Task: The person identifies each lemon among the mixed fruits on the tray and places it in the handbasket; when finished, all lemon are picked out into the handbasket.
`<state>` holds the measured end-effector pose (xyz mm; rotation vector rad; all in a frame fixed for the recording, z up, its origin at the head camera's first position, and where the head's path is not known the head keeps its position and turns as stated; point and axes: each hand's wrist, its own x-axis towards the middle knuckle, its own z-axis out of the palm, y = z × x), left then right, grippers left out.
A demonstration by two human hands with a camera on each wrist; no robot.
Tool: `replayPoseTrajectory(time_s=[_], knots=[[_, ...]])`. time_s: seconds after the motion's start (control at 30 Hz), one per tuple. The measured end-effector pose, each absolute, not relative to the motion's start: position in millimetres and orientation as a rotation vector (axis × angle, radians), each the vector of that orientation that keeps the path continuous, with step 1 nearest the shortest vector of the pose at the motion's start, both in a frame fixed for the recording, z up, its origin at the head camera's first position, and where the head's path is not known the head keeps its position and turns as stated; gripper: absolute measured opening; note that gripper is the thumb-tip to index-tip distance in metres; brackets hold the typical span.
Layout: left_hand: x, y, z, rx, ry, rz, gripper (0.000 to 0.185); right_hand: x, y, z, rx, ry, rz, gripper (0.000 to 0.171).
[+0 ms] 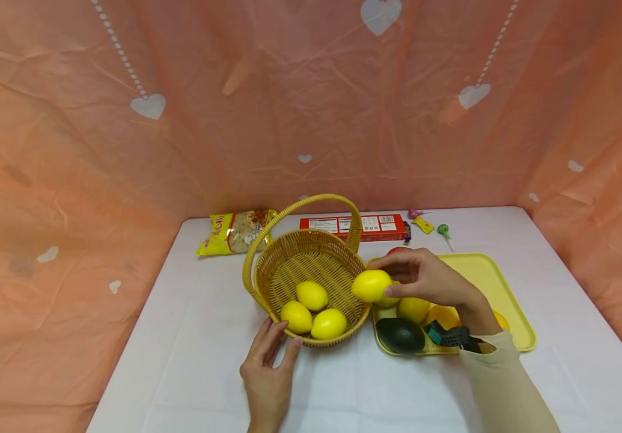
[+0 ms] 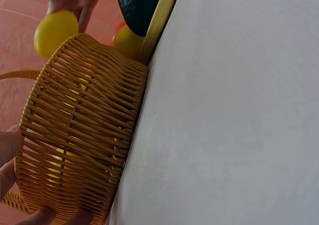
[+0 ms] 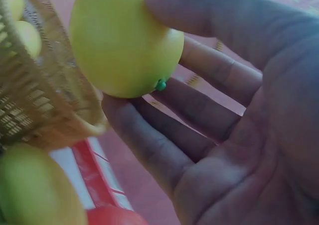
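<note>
My right hand (image 1: 424,278) pinches a yellow lemon (image 1: 372,285) between thumb and fingers, just over the right rim of a wicker basket (image 1: 345,252). In the right wrist view the lemon (image 3: 124,41) shows a small green stem end toward the palm. Three more lemons (image 1: 329,325) lie in the near part of the basket. My left hand (image 1: 270,367) holds the basket's near left rim, with fingertips (image 2: 42,216) against the woven wall. Beside the basket, under the right forearm, a yellow tray (image 1: 484,270) bears a dark green avocado (image 1: 400,335) and several yellow and orange fruits (image 1: 413,310).
Behind the basket lie a yellow snack bag (image 1: 240,231) and a long red box (image 1: 392,227). Lollipops (image 1: 443,230) and a yellow wrapped candy (image 1: 423,225) lie at the back right. The basket's tall handle (image 1: 311,199) arches up. Pink heart-patterned cloth (image 1: 311,108) hangs behind the white table (image 1: 192,373).
</note>
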<state>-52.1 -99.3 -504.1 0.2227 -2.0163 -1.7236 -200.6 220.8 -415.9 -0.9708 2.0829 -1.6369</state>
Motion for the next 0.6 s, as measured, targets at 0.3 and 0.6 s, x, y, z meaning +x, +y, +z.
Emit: replayPoseTrajectory(time_s=[0.3, 0.6], knots=[[-51.8, -99.0, -502.4, 0.232, -2.017, -1.741, 0.036, -197.9, 190.3, -422.3, -1.011, 2.289, -1.344, 0.044], [-52.6, -101.0, -505.9, 0.259, -2.043, -1.739, 0.037, -186.5, 161.0, -417.7, -1.051, 2.438, -1.145, 0.044]])
